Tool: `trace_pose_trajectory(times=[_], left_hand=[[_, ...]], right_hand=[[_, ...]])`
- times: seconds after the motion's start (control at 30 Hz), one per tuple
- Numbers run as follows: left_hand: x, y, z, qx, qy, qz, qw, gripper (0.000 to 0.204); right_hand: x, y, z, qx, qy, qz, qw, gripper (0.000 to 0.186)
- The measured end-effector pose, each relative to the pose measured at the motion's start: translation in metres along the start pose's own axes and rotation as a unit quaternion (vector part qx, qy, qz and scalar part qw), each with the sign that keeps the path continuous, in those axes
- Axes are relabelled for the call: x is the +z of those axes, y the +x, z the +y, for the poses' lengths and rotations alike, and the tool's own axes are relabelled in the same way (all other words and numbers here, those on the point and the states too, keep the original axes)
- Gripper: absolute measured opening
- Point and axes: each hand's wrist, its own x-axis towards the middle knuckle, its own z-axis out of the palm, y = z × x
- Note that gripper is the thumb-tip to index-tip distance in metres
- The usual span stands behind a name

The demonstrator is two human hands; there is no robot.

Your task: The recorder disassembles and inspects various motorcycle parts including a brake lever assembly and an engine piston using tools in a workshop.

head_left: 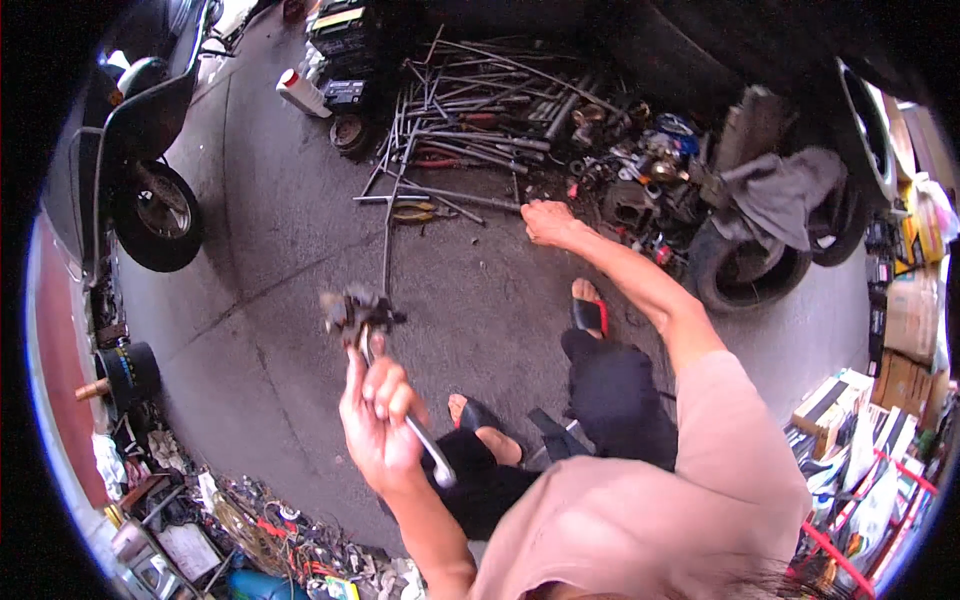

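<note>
My left hand (383, 415) is closed round a silver wrench (430, 450), whose lower end sticks out below the palm. Above its fingertips is a dark, greasy metal part (358, 306), blurred and held up off the floor; its kind is unclear. Farther off, my right arm stretches out to the tool pile, and my right hand (550, 222) has its fingers curled at the end of a long metal bar (465, 197). The fingers partly hide that end. Nearby lie a T-handle wrench (387, 245) and yellow-handled pliers (412, 212).
Many metal tools (480, 130) are heaped ahead. Right of them are loose parts (650, 165), tyres (745, 275) and a grey cloth (785, 195). A motorbike wheel (158, 215) stands left, with a white bottle (303, 93) farther back. Clutter (290, 540) lines the lower left.
</note>
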Motion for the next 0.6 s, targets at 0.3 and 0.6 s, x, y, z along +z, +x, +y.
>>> trace_pose_trajectory(times=[0.3,0.6], left_hand=[[0.040,-0.012,-0.042,0.259,0.397,-0.066,0.878,0.027],[0.003,-0.035,-0.026,0.309,0.394,0.013,0.866,0.024]], right_hand=[[-0.009,-0.197,0.069,0.062,0.090,-0.312,0.944,0.029],[-0.075,-0.093,0.073,0.031,-0.027,-0.068,0.997,0.028]])
